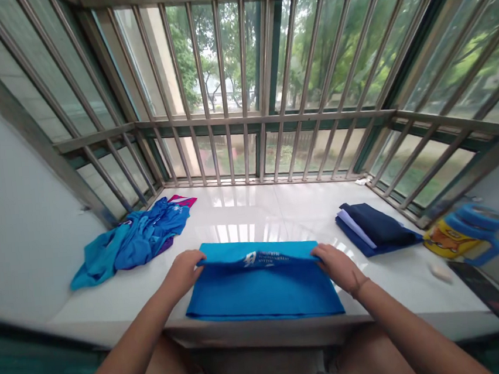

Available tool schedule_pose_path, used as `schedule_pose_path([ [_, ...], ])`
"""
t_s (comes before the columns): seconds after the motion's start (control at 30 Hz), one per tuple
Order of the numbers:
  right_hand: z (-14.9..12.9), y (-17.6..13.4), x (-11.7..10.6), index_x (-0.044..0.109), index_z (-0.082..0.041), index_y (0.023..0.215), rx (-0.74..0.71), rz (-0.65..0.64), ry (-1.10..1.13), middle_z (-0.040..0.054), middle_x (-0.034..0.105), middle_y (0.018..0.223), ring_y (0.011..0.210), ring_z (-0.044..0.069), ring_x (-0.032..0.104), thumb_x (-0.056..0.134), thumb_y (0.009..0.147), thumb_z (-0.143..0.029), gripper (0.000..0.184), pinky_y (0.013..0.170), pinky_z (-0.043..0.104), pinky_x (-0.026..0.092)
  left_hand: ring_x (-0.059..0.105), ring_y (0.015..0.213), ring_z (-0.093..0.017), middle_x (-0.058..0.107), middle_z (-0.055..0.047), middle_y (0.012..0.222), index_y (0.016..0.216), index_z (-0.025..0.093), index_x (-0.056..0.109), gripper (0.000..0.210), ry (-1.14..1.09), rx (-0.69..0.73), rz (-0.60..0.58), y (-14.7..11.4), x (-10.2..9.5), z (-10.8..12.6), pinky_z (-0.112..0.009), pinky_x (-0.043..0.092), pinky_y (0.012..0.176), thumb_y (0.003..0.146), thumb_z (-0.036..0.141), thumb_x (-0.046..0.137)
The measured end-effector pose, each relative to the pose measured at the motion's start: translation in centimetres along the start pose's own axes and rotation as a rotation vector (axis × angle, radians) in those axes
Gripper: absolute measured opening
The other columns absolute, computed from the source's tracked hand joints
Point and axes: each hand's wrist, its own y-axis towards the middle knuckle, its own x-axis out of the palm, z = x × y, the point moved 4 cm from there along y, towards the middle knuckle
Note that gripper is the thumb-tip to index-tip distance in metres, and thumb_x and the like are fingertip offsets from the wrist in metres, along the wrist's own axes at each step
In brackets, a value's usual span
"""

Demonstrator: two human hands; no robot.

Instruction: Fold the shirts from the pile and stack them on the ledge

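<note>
A blue T-shirt-like garment [264, 291] lies part folded on the white sill in front of me, its near edge close to the sill's front. Its far part is doubled over toward me, showing white printed lettering along the fold. My left hand [185, 269] pinches the left end of that folded edge. At the right end, my right hand [333, 264], with a thin band at the wrist, pinches the same edge. The fingertips of both hands are partly hidden by the cloth.
Rumpled blue clothes [140, 238] lie in a heap at the left. Folded dark blue clothes [372, 228] sit at the right, near a blue and yellow mug-like container [461, 234] and a dark phone [484, 288]. Metal bars [223, 95] line the window behind the white sill [252, 210].
</note>
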Motion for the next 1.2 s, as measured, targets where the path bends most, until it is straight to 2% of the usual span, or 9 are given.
schedule_pose_path([
  [0.1,-1.3,-4.5,3.1,0.074,-0.025,0.118,-0.001,0.006,-0.026,0.0090,0.073,0.120,0.106,0.027,0.069,0.054,0.095,-0.009,0.033,0.094,0.037,0.054,0.072,0.119,-0.030,0.078,-0.008,0.127,0.111,0.028,0.078,0.026,0.041,0.028,0.001,-4.8,3.0,0.4,-0.050,0.053,0.110,0.094,0.021,0.060],
  [0.2,-1.6,-7.2,5.1,0.072,-0.025,0.130,0.027,0.104,-0.057,0.0117,0.072,0.131,0.116,0.029,0.069,0.053,0.096,-0.009,0.042,0.101,0.041,0.057,0.071,0.126,-0.030,0.075,-0.011,0.138,0.125,0.027,0.077,0.036,0.068,0.009,0.077,-7.7,4.9,0.4,-0.051,0.055,0.112,0.099,0.022,0.053],
  [0.4,-1.6,-8.4,5.9,0.071,-0.024,0.138,0.047,0.162,-0.101,0.0126,0.071,0.139,0.124,0.029,0.069,0.050,0.097,-0.009,0.048,0.109,0.045,0.057,0.067,0.133,-0.032,0.063,-0.015,0.154,0.137,0.024,0.072,0.043,0.117,-0.024,0.196,-9.8,5.2,1.7,-0.052,0.057,0.111,0.104,0.023,0.045],
  [0.53,-3.0,-9.5,6.3,0.062,-0.022,0.151,0.018,0.198,-0.121,0.0140,0.060,0.157,0.140,0.032,0.061,0.050,0.107,-0.026,0.046,0.118,0.052,0.050,0.059,0.143,-0.032,0.057,-0.014,0.161,0.145,0.025,0.065,0.042,0.134,0.026,0.193,-11.7,5.2,3.6,-0.054,0.049,0.120,0.107,0.036,0.052],
  [0.67,-4.4,-11.7,7.8,0.043,-0.023,0.167,-0.004,0.162,-0.118,0.0157,0.046,0.168,0.151,0.037,0.050,0.065,0.101,-0.051,0.075,0.121,0.058,0.047,0.054,0.149,-0.034,0.053,-0.014,0.165,0.164,0.024,0.045,0.068,0.213,0.076,0.115,-14.5,7.1,4.2,-0.059,0.042,0.124,0.102,0.045,0.062],
  [0.77,-3.9,-13.3,8.5,0.040,-0.025,0.169,-0.008,0.131,-0.082,0.0151,0.040,0.172,0.155,0.039,0.044,0.071,0.095,-0.042,0.082,0.123,0.061,0.044,0.058,0.145,-0.032,0.059,-0.013,0.160,0.160,0.023,0.051,0.059,0.230,0.085,0.129,-16.1,7.9,3.7,-0.058,0.042,0.124,0.102,0.029,0.056],
  [0.9,-1.9,-15.0,8.1,0.059,-0.029,0.153,-0.027,0.121,0.068,0.0103,0.053,0.164,0.150,0.027,0.054,0.046,0.097,-0.013,0.060,0.121,0.053,0.050,0.073,0.120,-0.027,0.078,-0.010,0.133,0.132,0.026,0.074,0.040,0.125,0.080,0.180,-16.9,6.4,3.1,-0.047,0.056,0.109,0.103,0.021,0.048],
  [1.03,-0.3,-15.4,6.4,0.072,-0.027,0.128,0.002,0.122,0.256,0.0103,0.066,0.150,0.141,0.027,0.061,0.047,0.099,-0.019,0.039,0.120,0.053,0.052,0.076,0.105,-0.026,0.081,-0.007,0.114,0.114,0.028,0.078,0.025,-0.028,0.024,0.173,-15.8,3.7,2.7,-0.041,0.062,0.098,0.102,0.029,0.056],
  [1.2,0.4,-14.2,4.6,0.071,-0.022,0.125,0.113,0.100,0.395,0.0126,0.074,0.134,0.125,0.028,0.070,0.052,0.094,-0.022,0.036,0.114,0.052,0.056,0.076,0.104,-0.026,0.080,-0.007,0.110,0.108,0.026,0.076,0.023,-0.136,-0.054,0.113,-13.6,2.5,1.9,-0.040,0.062,0.095,0.101,0.039,0.059],
])
